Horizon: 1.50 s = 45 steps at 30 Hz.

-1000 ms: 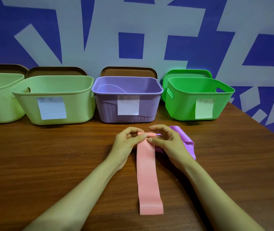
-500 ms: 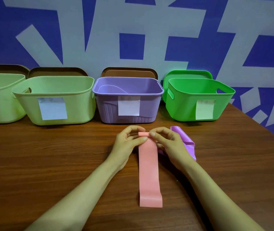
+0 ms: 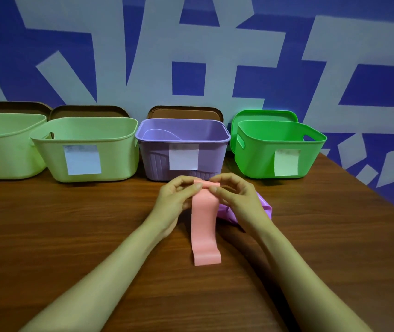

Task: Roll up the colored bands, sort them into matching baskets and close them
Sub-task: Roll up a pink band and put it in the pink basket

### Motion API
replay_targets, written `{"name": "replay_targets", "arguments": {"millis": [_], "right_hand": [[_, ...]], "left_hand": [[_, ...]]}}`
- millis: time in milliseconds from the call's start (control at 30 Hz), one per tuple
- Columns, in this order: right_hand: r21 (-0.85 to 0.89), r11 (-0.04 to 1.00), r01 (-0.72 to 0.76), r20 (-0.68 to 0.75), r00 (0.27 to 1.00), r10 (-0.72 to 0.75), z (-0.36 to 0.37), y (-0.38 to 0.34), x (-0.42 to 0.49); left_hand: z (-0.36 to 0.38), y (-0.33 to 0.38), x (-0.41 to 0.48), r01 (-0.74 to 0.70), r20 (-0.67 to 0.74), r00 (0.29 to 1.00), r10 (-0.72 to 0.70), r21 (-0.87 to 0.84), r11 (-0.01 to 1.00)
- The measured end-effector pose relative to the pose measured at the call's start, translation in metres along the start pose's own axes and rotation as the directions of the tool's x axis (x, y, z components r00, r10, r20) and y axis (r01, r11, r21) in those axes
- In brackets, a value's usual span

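Note:
A pink band (image 3: pixel 203 224) runs from my hands toward me over the wooden table (image 3: pixel 71 236). Its far end is curled into a small roll pinched between my left hand (image 3: pixel 174 200) and my right hand (image 3: pixel 236 197). The near end of the band bends up off the table. A purple band (image 3: pixel 226 213) lies crumpled under my right hand, mostly hidden. Behind stand open baskets: two pale green ones (image 3: pixel 109 164), (image 3: pixel 4 159), a purple one (image 3: pixel 157 161) and a bright green one (image 3: pixel 263 161), each with a paper label on its front.
Brown lids (image 3: pixel 186 112), (image 3: pixel 88 111) lean against the wall behind the pale green and purple baskets, and a green lid (image 3: pixel 263 115) behind the green basket. The table's right edge (image 3: pixel 382 200) runs diagonally past the green basket.
The roll at the far end has grown and both hands have lifted it slightly. The free near end of the pink band has slid away from me, toward my hands.

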State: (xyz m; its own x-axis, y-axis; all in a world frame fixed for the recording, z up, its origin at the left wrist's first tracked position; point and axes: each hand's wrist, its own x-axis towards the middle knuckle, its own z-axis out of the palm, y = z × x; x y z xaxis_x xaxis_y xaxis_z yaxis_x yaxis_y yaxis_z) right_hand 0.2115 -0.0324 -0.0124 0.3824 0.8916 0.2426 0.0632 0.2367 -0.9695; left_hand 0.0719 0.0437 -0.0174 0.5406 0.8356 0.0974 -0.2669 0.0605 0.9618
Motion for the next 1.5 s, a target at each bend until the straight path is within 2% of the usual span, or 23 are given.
{"name": "replay_targets", "arguments": {"millis": [267,433,633,733,800,1067,1267,1400,1500], "right_hand": [[-0.09,0.995,0.047,0.166,0.986,-0.031,0.022,-0.049,-0.014],[0.087,0.996,-0.032,0.199,0.98,0.014,0.032,-0.069,-0.027],[0.057,0.977,-0.204,0.126,0.973,0.196,0.043,-0.033,-0.031],[0.147,0.937,-0.317,0.098,0.947,0.306,0.046,-0.008,-0.035],[0.137,0.938,-0.318,0.098,0.947,0.307,0.046,0.005,-0.035],[0.128,0.979,-0.158,0.103,0.984,0.145,0.048,0.012,-0.034],[0.253,0.952,-0.173,0.108,0.983,0.15,0.052,0.001,-0.042],[0.207,0.953,-0.223,0.053,0.975,0.217,0.052,-0.01,-0.044],[0.204,0.96,-0.193,0.072,0.981,0.182,0.05,-0.014,-0.046]], "left_hand": [[-0.007,0.045,-0.043,-0.08,-0.021,0.997,0.078,-0.11,0.991],[-0.014,0.07,-0.058,-0.027,0.045,0.998,0.034,-0.151,0.988],[-0.029,0.04,-0.055,0.121,0.024,0.992,-0.12,-0.039,0.992],[-0.036,0.015,-0.051,0.203,-0.005,0.979,-0.203,0.057,0.978],[-0.038,0.007,-0.049,0.221,-0.012,0.975,-0.221,0.09,0.971],[-0.035,0.004,-0.05,0.131,-0.058,0.99,-0.127,0.085,0.988],[-0.033,0.004,-0.055,0.054,-0.085,0.995,-0.05,0.037,0.998],[-0.032,0.006,-0.058,-0.003,-0.054,0.999,0.006,0.041,0.999],[-0.031,0.008,-0.059,-0.034,-0.05,0.998,0.038,0.075,0.997]]}}
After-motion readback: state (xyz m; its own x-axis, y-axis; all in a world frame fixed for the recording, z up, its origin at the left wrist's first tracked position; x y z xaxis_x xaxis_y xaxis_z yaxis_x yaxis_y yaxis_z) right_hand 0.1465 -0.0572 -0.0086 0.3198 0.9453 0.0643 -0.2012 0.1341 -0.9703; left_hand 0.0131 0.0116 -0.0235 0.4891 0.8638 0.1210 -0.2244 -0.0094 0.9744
